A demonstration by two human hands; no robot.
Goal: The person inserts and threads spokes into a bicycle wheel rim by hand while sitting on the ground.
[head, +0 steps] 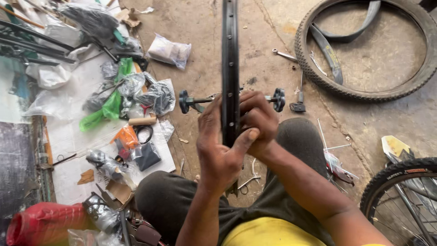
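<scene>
A black bicycle wheel rim [230, 54] stands upright on edge in front of me, running from the top of the view down between my knees. Its axle [191, 101] sticks out to both sides, ending in black round nuts. My left hand [218, 148] grips the rim from the left, thumb pressed across its edge. From the right side my right hand [257, 119] wraps its fingers over the rim near the hub.
A loose knobby tyre [364, 91] with an inner strip lies on the concrete at upper right, a spanner [284, 55] and a small tool beside it. Another wheel [400, 191] stands at lower right. Plastic bags, parts and a red container [45, 223] litter cardboard at left.
</scene>
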